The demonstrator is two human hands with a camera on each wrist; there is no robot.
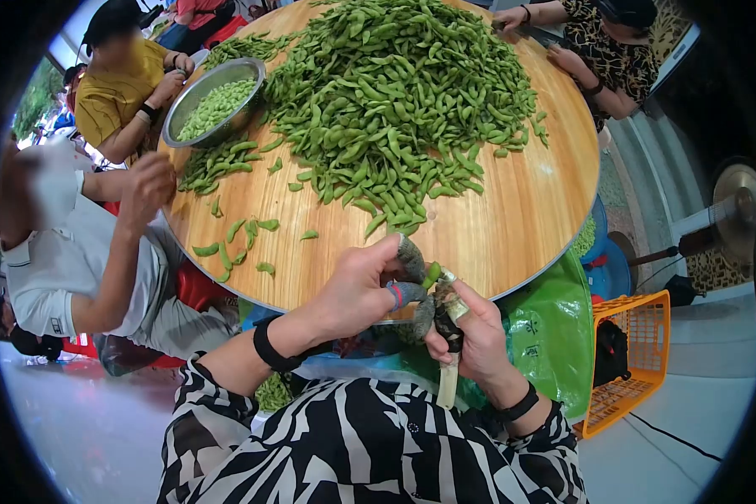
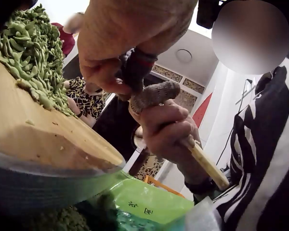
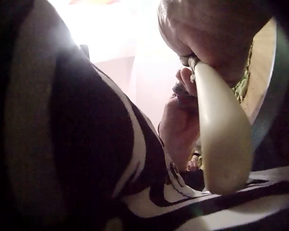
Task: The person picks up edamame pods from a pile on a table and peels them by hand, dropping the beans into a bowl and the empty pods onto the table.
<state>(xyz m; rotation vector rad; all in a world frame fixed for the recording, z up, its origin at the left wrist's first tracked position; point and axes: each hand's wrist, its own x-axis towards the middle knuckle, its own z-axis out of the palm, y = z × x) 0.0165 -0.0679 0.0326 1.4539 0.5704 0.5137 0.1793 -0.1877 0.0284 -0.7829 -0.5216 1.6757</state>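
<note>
Left hand (image 1: 361, 286), finger cots (image 1: 411, 259) worn, pinches a green soybean pod (image 1: 431, 274). Pod sits between the hands, just right of the left fingertips, long axis slanting away from the wearer. Right hand (image 1: 475, 336) grips a pale-handled tool (image 1: 448, 385); fingers cover its working end, so I can't identify it.

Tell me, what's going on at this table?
A person's left hand pinches a small green bean pod while their right hand grips a tool with a smooth, pale handle. A large heap of green pods lies on the round wooden table ahead. A silver metal bowl of shelled green beans stands near the table's left edge.
</note>
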